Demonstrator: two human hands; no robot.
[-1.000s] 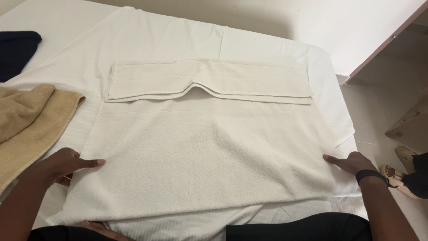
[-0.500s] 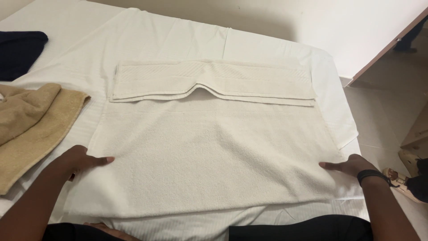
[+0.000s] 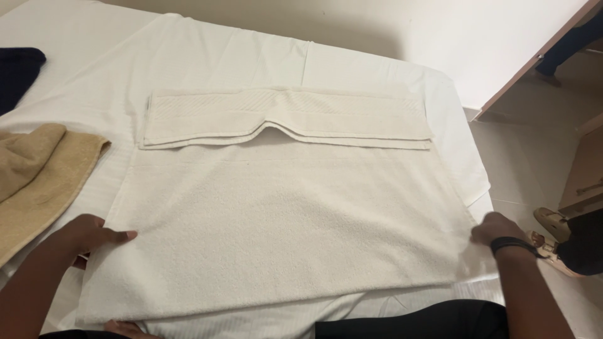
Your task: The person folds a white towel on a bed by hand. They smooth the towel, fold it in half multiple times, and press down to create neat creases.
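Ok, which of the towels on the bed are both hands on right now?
The large white towel spread flat in the middle: left hand on its left edge, right hand at its right edge. The tan towel lies untouched.

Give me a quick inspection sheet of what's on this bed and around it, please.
Surface: bed under a white sheet, wrinkled.
Job's things: white towel spread flat, its far edge folded over into a band.
Clutter: tan towel bunched at the left; dark blue cloth at the far left corner.
Hands: left hand lies flat on the towel's left edge; right hand, a dark band on its wrist, is at the right edge, grip unclear.
Cables: nothing seen.
Surroundings: pale wall, tiled floor at the right, a sandal on it.
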